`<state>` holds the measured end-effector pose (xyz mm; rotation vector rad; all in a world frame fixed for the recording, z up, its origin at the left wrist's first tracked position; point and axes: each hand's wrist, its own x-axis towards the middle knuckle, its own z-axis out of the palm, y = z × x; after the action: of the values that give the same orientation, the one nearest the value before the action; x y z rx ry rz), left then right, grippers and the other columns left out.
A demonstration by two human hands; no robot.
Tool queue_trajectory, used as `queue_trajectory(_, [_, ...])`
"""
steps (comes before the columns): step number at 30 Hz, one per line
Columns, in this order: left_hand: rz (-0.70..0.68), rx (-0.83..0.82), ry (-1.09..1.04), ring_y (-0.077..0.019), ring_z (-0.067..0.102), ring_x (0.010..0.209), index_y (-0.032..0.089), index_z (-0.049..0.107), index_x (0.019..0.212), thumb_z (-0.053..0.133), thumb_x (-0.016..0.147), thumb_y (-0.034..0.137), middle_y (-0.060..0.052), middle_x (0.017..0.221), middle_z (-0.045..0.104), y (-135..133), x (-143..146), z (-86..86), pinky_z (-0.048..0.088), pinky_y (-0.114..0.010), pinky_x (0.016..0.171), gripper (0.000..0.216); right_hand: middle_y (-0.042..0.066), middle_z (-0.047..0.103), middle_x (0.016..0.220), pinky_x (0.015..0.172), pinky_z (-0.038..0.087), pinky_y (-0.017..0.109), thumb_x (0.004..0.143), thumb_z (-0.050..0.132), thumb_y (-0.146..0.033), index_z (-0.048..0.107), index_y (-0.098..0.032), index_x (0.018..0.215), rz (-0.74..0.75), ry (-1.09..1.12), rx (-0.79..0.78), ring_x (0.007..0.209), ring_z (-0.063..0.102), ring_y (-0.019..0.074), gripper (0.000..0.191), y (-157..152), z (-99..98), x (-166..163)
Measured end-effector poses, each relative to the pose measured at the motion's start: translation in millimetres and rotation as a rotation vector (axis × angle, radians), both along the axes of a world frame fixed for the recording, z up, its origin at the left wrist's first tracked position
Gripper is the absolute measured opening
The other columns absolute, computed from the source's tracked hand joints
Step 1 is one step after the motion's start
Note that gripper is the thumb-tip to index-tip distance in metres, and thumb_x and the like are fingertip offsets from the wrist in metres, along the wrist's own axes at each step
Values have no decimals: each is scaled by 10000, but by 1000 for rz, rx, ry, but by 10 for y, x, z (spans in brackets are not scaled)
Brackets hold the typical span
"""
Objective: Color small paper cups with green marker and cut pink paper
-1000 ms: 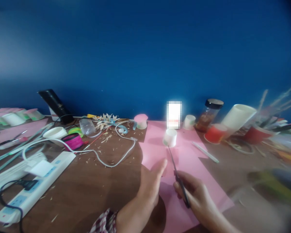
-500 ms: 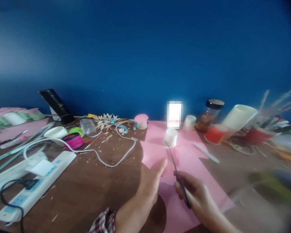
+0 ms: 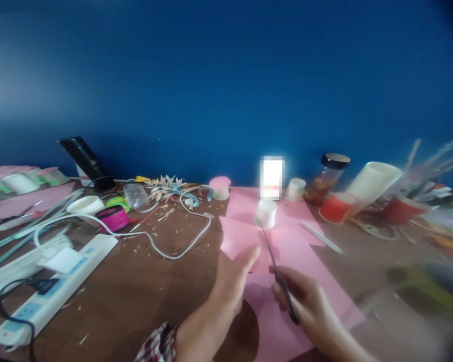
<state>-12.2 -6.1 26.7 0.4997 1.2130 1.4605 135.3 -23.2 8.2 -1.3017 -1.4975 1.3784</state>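
Observation:
My right hand (image 3: 300, 296) grips a pair of scissors (image 3: 272, 257), its fingers closed round the dark handles. The narrow blades point away from me over pink paper. Just left of them, my left hand (image 3: 232, 281) pinches a piece of pink paper (image 3: 238, 237) with the thumb on top; its other fingers are hidden underneath. Another pink sheet (image 3: 283, 322) lies on the table below both hands. Beyond the scissor tips stands a small white cup (image 3: 266, 213) on the pink paper. A pale stick-like pen (image 3: 321, 237) rests to the right.
A white power strip (image 3: 56, 291) and a looping white cable (image 3: 166, 257) lie at left. A pink-topped cup (image 3: 220, 187) stands near the blue wall. On the right are a dark-lidded jar (image 3: 330, 176), a red-and-white cup (image 3: 336, 207) and a white tube (image 3: 375, 183).
Both hands, the scissors and the paper hold nearly the same positions. Only a very slight shift of the view shows.

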Motion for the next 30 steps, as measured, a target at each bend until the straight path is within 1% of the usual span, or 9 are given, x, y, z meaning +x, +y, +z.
queue_trajectory(4, [4,4,52,-277,663,805,85,632,1051,815,550,314,-144,882,699,5,-14,15,537,-376,688,581,-7,509,581,468,389,240,707,684,-479,656,-92,1090,-1,-5,25,522,440,117,546,17,-39,15])
queue_trajectory(7, [-21,-7,85,-274,662,796,88,628,1068,813,557,323,-137,869,697,7,-25,1,536,-369,672,592,0,521,581,459,390,238,711,671,-498,660,-92,1084,1,3,36,524,454,124,551,15,-8,16])
queue_trajectory(11, [-52,-18,70,-277,663,785,94,614,1097,811,567,329,-138,879,698,8,-32,-26,540,-379,657,612,11,542,596,470,410,244,704,670,-508,671,-94,1066,3,6,43,539,476,133,550,17,40,13])
queue_trajectory(15, [-44,-4,31,-283,666,819,113,601,1132,819,559,308,-135,906,703,15,-27,-48,541,-386,690,643,15,552,617,482,415,245,719,657,-508,661,-101,1088,10,-8,65,561,493,142,549,23,7,29])
queue_trajectory(20, [-8,-34,17,-270,663,780,102,645,1050,838,513,298,-119,831,703,31,-30,-80,534,-362,686,603,14,559,618,488,414,242,735,640,-513,655,-97,1075,12,-13,73,555,494,138,537,29,-16,43])
queue_trajectory(22, [-12,-37,20,-263,659,763,99,649,1025,834,513,297,-111,806,696,29,-36,-72,533,-358,672,579,7,546,612,490,406,240,732,651,-497,655,-95,1067,17,-14,70,542,476,128,524,34,-4,44])
queue_trajectory(26, [-75,-26,5,-250,651,718,89,631,1015,806,554,301,-109,792,686,7,-39,-16,527,-351,617,537,-6,519,587,464,365,238,731,659,-481,662,-105,1044,19,-16,73,516,439,118,490,31,11,42])
queue_trajectory(30, [-100,14,-30,-234,642,732,97,612,1027,775,605,271,-107,834,685,-14,-35,37,527,-339,624,484,-6,516,594,472,349,244,761,627,-476,661,-113,1027,-32,11,59,521,431,117,451,-14,35,5])
